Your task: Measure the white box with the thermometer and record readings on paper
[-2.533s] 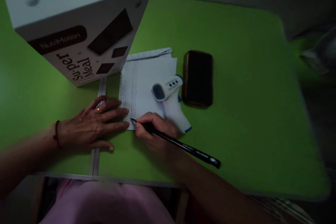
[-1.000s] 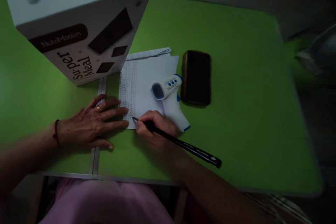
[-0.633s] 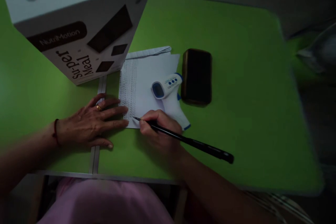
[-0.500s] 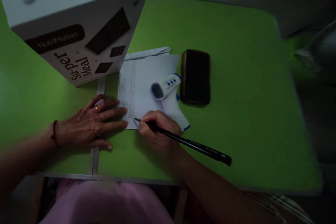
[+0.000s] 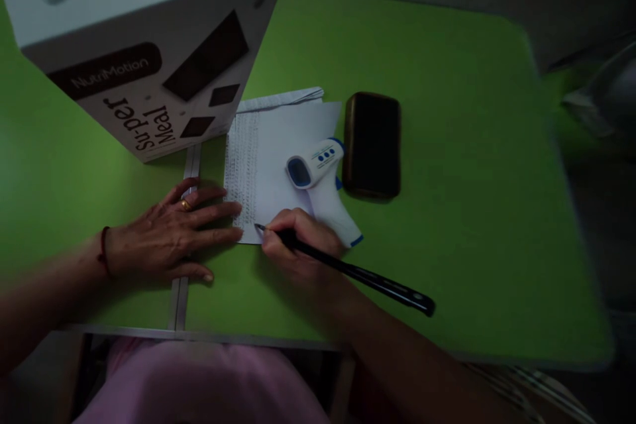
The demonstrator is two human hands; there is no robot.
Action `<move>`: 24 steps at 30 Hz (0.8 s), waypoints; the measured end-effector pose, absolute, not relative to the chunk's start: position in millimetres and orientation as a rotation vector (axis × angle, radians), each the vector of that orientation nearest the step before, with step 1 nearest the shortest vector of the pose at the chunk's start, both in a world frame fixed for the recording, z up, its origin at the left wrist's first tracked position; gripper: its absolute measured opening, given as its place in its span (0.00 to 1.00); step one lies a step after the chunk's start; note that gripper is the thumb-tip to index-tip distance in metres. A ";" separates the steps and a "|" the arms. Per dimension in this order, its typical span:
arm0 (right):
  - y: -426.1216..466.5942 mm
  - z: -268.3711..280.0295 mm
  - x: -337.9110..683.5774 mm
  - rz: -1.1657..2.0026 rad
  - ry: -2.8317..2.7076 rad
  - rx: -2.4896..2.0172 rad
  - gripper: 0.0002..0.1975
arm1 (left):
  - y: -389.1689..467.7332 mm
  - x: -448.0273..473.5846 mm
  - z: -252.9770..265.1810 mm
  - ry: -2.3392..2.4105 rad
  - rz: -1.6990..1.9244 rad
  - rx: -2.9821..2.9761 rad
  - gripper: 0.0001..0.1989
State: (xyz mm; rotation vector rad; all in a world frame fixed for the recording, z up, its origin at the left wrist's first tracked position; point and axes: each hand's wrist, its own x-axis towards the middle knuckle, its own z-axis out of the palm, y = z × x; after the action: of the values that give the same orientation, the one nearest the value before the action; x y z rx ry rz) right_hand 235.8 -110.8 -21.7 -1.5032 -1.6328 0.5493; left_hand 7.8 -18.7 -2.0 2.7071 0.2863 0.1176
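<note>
My right hand [image 5: 303, 245] is closed around a black pen [image 5: 368, 275], whose tip meets or nearly meets the lower part of a white sheet of paper [image 5: 278, 126]. Rows of small handwriting fill the sheet's left side. My left hand [image 5: 173, 232] lies flat with fingers spread, its fingertips on the paper's lower left edge and the palm on the green table [image 5: 472, 212]. A white and blue infrared thermometer [image 5: 330, 205] rests on the paper's right side, just beyond my right hand, which hides a bit of its handle edge.
A tall white box [image 5: 149, 93] printed "NutriMotion Su-per Meal" stands at the back left, beside the paper. Right of the thermometer lies a dark phone [image 5: 372, 146] in a brown-edged case. A metal seam [image 5: 179, 301] crosses the table under my left hand.
The pen tip has shifted very slightly to the right, and the pen's rear end has swung a little left and down. My left hand stays in place.
</note>
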 end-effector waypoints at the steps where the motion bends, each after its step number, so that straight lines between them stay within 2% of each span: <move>1: -110.6 -21.9 235.9 0.552 -1.623 -1.499 0.08 | -18.8 7.8 -2.0 0.288 0.120 2.708 0.32; 24: -108.9 -23.5 236.5 0.496 -1.675 -1.477 0.08 | -18.0 8.5 -2.7 0.273 0.142 2.720 0.31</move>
State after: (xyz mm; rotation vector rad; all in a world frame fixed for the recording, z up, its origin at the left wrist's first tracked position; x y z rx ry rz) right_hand 236.5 -108.9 -23.5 -1.4771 -1.6747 0.4959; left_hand 8.5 -18.0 -2.7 2.7199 0.2730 0.1416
